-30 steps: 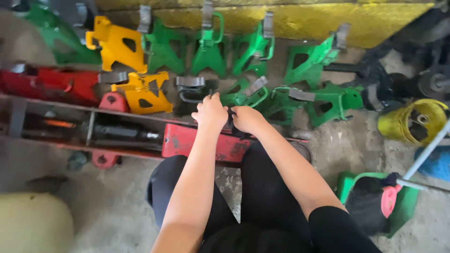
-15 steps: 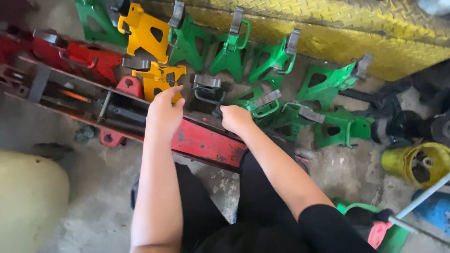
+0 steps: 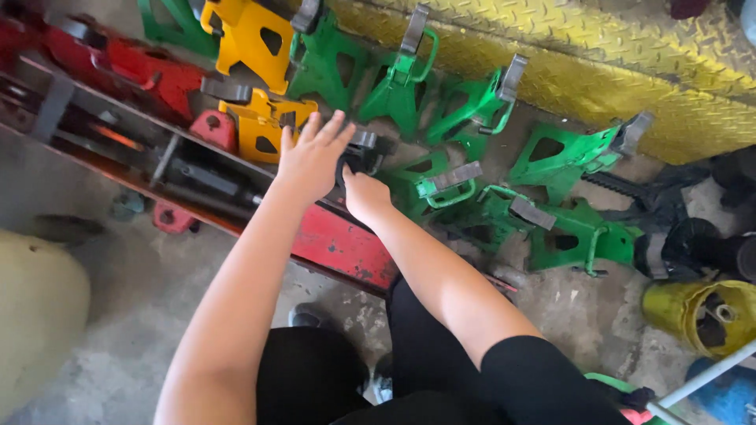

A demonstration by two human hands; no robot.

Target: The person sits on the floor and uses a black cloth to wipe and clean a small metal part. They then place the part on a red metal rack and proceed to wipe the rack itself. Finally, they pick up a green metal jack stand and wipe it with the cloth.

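1. Overhead, a yellow ridged metal plate runs along the top of the view, the largest thing here, with stands leaning against its lower edge.
2. Below it, a long red floor jack lies slantwise across the concrete floor, its dark frame and linkage stretching away to the upper left; it sits between the person's knees and the row of stands.
3. Green jack stands crowd the middle and right, some upright against the plate, others tipped over, such as the one lying on its side at the right, touching its neighbours.
4. Two yellow jack stands sit at the upper left, the lower one just beside the left hand.
5. A yellow drum with an open top stands at the right edge, well apart from the hands.
6. A pale rounded object fills the lower left corner.
7. The left hand is spread wide, fingers splayed and holding nothing, above the jack's far end and the lower yellow stand's edge.
8. The right hand reaches to a dark grey saddle piece that sits between the lower yellow stand and a tipped green stand; its fingers are hidden behind the left hand, so I cannot tell whether they close on the piece.
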